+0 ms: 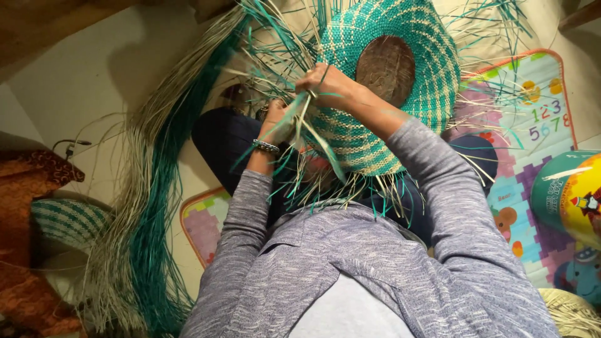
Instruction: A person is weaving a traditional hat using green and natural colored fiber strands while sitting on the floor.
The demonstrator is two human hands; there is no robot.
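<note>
Here, in the head view, the right hand (328,84) is pinching teal and cream strands (300,122) at the rim of the woven hat (400,94), which is resting on the lap just beyond both hands. The left hand (275,122) is closing around loose strands beside it. A long fibre bundle (150,206) is trailing off to the left. A slackening pinch could likely let the weave loosen, or thin strands snap.

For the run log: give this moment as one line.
left hand: gripping loose strands | right hand: on edge of teal-and-cream woven piece | strand bundle: at left on floor
</note>
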